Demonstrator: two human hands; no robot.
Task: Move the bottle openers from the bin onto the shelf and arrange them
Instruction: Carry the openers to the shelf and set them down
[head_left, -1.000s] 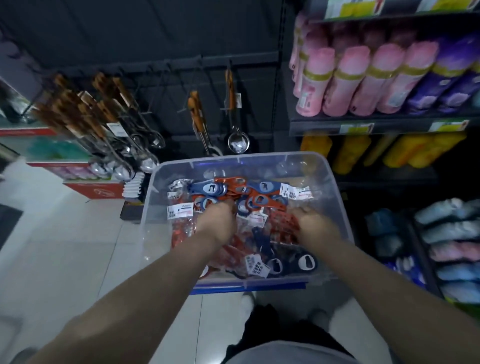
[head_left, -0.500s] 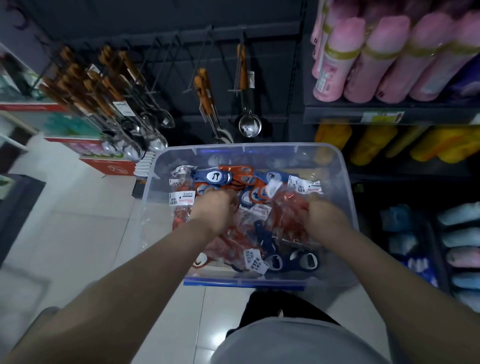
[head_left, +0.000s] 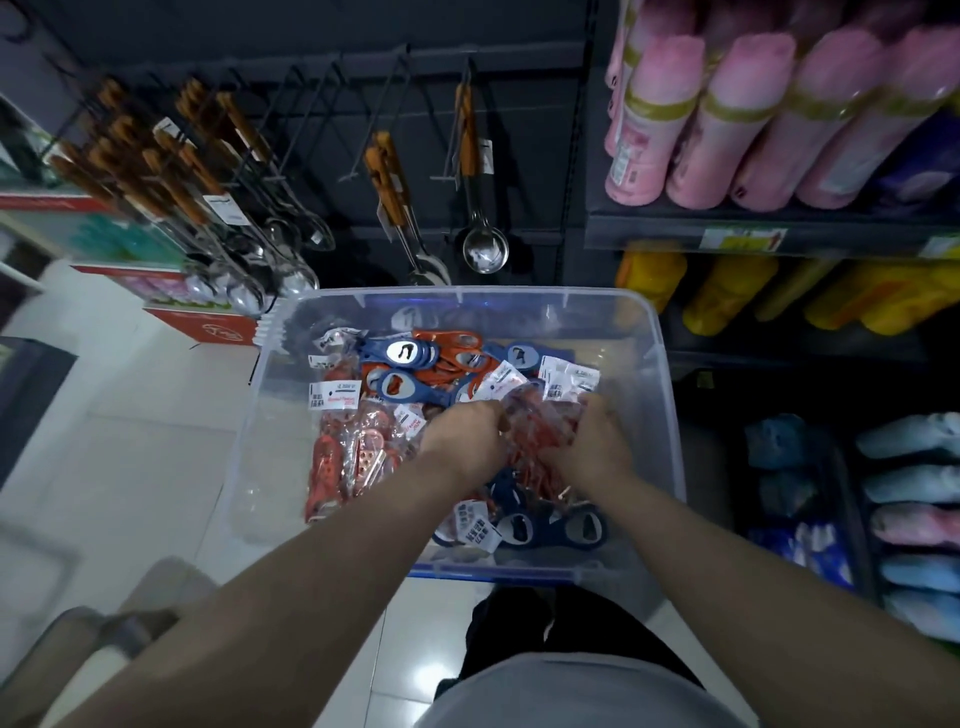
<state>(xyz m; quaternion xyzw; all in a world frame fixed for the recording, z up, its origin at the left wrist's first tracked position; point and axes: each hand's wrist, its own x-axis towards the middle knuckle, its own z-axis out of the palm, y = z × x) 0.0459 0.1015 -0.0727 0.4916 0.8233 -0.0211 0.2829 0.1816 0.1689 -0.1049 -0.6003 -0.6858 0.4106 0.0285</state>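
Down at ten o'clock, wooden-handled spoons (head_left: 171, 171) hang in a crowd in front of a dark back panel (head_left: 530, 156), their bowls low over a pale tiled floor (head_left: 130, 457). At the centre stands a clear plastic bin (head_left: 265, 441), and all the bottle openers (head_left: 400, 387) in view lie inside it. Against its nine o'clock wall lie red ones in clear bags with white labels (head_left: 337, 457). Toward its twelve o'clock side, loose blue ones (head_left: 402, 353) lie across more red ones.

The left hand (head_left: 465, 441) reaches in from seven o'clock, back of the hand up. Its fingers are curled down and clenched on the left side of a bagged red bundle (head_left: 540, 426) in the middle of the bin; the fingertips themselves are hidden. Beyond the bin's far rim, at twelve o'clock, a steel ladle (head_left: 483, 249) hangs by its wooden handle. The right hand (head_left: 592, 447) comes in from five o'clock and grasps the same bundle from the right, fingers dug into the plastic just below a white label (head_left: 569, 382). The two hands are close together with the bundle between them. Beneath the wrists, at the bin's six o'clock side, more blue openers (head_left: 556, 530) lie flat, with a label beside them.

At two o'clock a shelf board (head_left: 649, 236) carries pink rolls (head_left: 727, 130) leaning in a row. Yellow rolls (head_left: 727, 291) lie below it at three o'clock, and pale blue and pink packs (head_left: 909, 467) are stacked at four o'clock.
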